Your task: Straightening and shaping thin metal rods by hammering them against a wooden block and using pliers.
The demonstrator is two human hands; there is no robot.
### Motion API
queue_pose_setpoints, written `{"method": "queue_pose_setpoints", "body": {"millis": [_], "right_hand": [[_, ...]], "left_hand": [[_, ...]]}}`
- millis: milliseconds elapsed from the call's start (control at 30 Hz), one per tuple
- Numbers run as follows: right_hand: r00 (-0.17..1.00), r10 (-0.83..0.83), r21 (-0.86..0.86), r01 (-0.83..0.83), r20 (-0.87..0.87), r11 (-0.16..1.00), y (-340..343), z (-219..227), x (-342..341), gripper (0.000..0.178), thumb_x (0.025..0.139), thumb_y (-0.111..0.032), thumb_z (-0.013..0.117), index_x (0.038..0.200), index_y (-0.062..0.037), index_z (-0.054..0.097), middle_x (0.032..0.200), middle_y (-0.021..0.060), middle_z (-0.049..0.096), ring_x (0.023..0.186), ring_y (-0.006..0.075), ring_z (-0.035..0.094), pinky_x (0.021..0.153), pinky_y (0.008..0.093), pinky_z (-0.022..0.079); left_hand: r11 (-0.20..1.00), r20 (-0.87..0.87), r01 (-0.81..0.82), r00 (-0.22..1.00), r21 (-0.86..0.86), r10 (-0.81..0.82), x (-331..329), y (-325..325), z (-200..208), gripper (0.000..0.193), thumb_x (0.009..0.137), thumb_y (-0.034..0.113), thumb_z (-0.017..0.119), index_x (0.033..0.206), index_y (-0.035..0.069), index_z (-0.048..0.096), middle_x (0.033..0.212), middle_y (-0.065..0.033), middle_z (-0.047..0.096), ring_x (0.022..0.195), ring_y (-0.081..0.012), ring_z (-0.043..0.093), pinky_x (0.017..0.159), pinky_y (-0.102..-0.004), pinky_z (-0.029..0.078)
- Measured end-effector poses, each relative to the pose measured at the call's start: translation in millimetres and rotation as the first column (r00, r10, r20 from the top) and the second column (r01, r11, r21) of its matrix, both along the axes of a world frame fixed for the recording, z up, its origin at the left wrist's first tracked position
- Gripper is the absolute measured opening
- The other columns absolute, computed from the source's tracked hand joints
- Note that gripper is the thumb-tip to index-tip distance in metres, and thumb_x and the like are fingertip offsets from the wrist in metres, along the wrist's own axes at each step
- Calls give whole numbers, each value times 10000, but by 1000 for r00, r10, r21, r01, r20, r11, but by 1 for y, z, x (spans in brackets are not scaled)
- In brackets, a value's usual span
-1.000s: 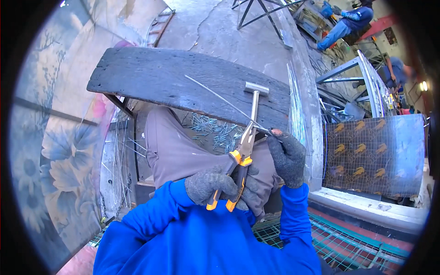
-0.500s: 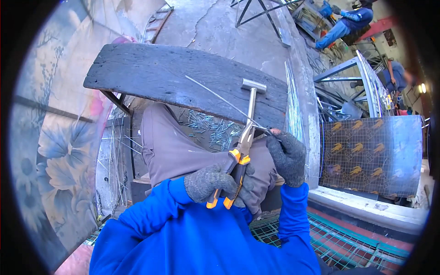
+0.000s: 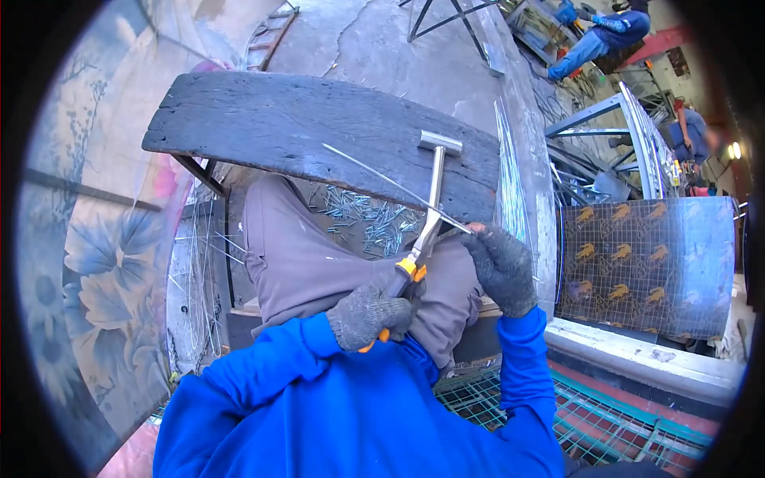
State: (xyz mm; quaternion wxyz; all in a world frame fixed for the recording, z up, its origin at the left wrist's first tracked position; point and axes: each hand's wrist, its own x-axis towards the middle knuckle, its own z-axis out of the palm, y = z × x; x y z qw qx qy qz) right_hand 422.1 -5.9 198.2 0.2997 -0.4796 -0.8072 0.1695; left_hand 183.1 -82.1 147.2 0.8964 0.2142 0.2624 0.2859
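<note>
My left hand [image 3: 366,315], in a grey knit glove, is closed around the dark and yellow handles of the pliers [image 3: 423,248]. Their handles are squeezed together, and the jaws point up and away, meeting a thin metal rod [image 3: 374,172]. My gloved right hand [image 3: 504,271] pinches the near end of this rod, with a bare fingertip showing. From there the rod slants up to the left over the dark wooden bench [image 3: 263,111]. A metal hammer [image 3: 440,143] rests with its head on the bench, its handle running toward the pliers' jaws.
Short cut wire pieces [image 3: 370,223] litter the floor beneath the bench. Long thin rods [image 3: 511,179] lie bundled at the bench's right end. Farther right are a printed panel [image 3: 637,271] and a metal frame [image 3: 629,135]. Another person [image 3: 610,36] works at the upper right.
My left hand has squeezed the pliers' handles from spread to together, closing the jaws at the rod. My right hand stays on the rod, nearly in place.
</note>
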Motion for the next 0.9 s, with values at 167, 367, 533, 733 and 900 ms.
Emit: {"method": "queue_pose_setpoints", "body": {"millis": [167,367,533,733,900], "right_hand": [[958,25,58,-43,285,997,6,20,-3,138,882,-131,735,983,-42,707,919,132,727,829,329,711,705,415,577],[991,-11,28,8,132,1000,2,10,-4,157,873,-127,746,1002,-39,731,947,148,736,843,324,720,711,403,578],[997,-22,16,21,68,1000,3,-3,-9,175,868,-132,755,1010,-31,736,957,160,738,854,326,722,730,397,580],[994,-90,-36,92,56,995,0,4,-14,188,886,-118,738,1042,-14,727,941,164,738,826,274,729,704,372,567],[964,-218,-136,198,-155,971,-1,-10,-9,315,880,-103,737,1177,-12,688,795,112,685,675,166,644,619,328,511]], "left_hand": [[893,-347,-190,873,408,344,5,2,-23,369,792,29,611,1138,54,486,829,-21,495,650,-110,502,586,-268,447],[993,-145,38,989,114,-21,-15,18,-3,410,779,71,640,1161,55,491,860,-34,513,696,-135,543,621,-296,478],[953,371,71,928,-293,45,-11,0,-7,433,779,72,654,1183,53,500,887,-97,561,713,-222,589,636,-366,500],[958,556,112,829,-262,55,-13,-5,-19,529,795,43,641,1296,45,469,988,-156,617,771,-309,634,710,-434,530],[944,365,80,930,-319,45,-19,5,2,720,813,1,617,1482,49,353,1116,-182,644,976,-356,681,911,-500,555]]}}
